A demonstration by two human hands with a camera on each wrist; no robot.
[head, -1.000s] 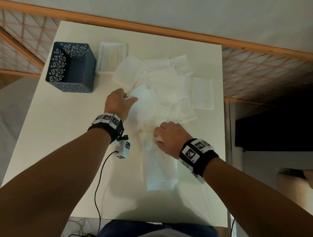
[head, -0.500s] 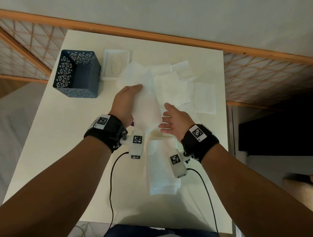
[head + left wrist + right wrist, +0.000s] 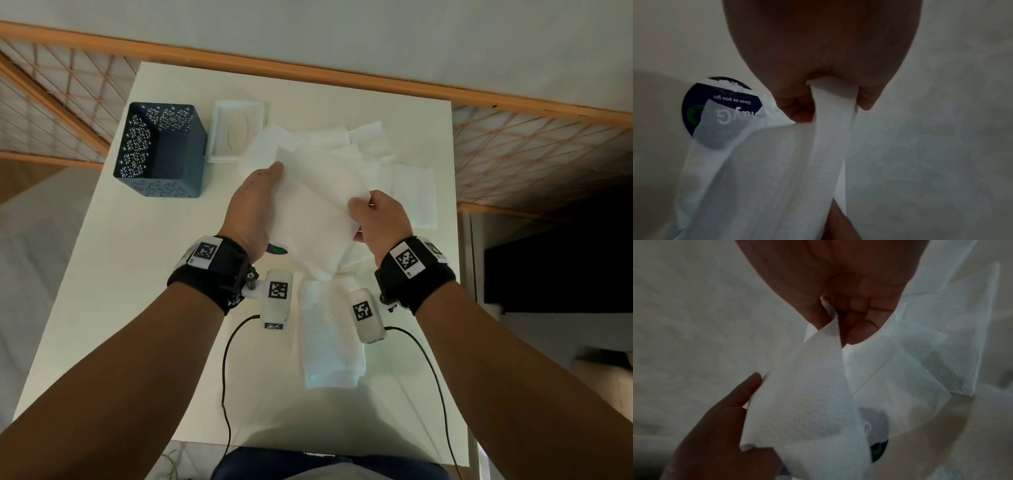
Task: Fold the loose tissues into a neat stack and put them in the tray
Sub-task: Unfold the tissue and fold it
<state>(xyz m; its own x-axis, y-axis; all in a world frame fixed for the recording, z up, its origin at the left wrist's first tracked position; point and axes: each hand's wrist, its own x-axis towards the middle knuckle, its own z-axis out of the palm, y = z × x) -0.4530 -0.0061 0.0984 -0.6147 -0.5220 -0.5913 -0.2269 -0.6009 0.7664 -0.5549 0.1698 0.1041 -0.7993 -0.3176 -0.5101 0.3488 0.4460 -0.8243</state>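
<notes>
- A single white tissue (image 3: 318,212) is held raised above the table, at the centre of the head view, between both hands.
- The tissue's upper left edge is gripped by the left hand (image 3: 253,209); in the left wrist view the sheet (image 3: 777,170) is seen pinched between thumb and curled fingers (image 3: 797,105).
- The tissue's right edge is pinched by the right hand (image 3: 380,222); in the right wrist view a corner of the sheet (image 3: 813,386) is seen clamped between the thumb and curled fingers (image 3: 859,327).
- A folded stack of tissues (image 3: 330,335) lies flat on the table, just below the hands in the frame, between the two wrist cameras.
- Loose tissues (image 3: 370,154) are spread in overlapping layers above and to the right of the held sheet; one separate sheet (image 3: 416,195) lies at the right edge of the pile.
- A dark blue perforated tray (image 3: 161,150) stands at the upper left of the table; no tissue is visible in it.
- A white tissue-box lid (image 3: 236,130) lies just to the right of the tray, partly covered by the loose tissues.
- A round dark sticker (image 3: 721,104) is seen on the table surface, partly covered by the held sheet.
- The white table (image 3: 102,274) carries all items; a wooden rail (image 3: 308,75) runs behind it.
</notes>
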